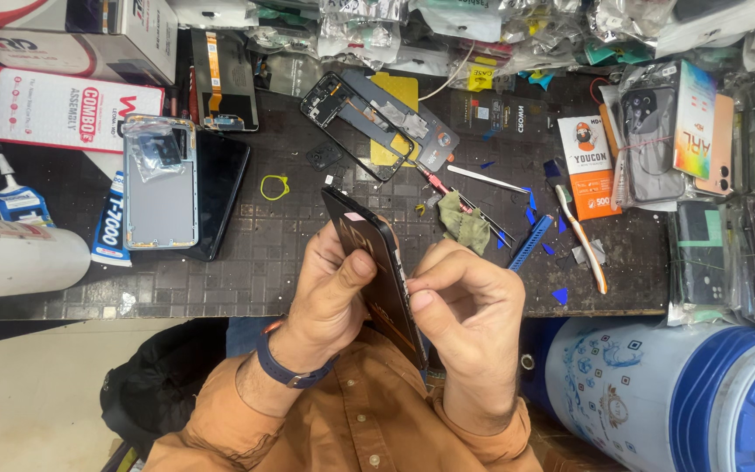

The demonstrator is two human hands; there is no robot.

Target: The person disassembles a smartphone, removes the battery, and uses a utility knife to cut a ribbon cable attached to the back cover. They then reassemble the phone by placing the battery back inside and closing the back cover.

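Observation:
I hold a black phone [362,238] on edge above the front of the dark work mat [264,262], its long side running from upper left to lower right. My left hand [332,288] grips its left face, thumb pressed on the glossy surface. On the other side, my right hand [469,301] pinches the phone's right edge with thumb and forefinger. A dark blue band sits on my left wrist [286,367]. Whether anything small lies between my right fingertips is hidden.
On the mat lie an opened phone frame [356,122], a grey phone back with a black screen [163,183], a yellow ring [274,186], a toothbrush [580,236], a green rag [465,223] and tweezers. Packaged parts crowd the back and right. A white-blue drum [683,393] stands lower right.

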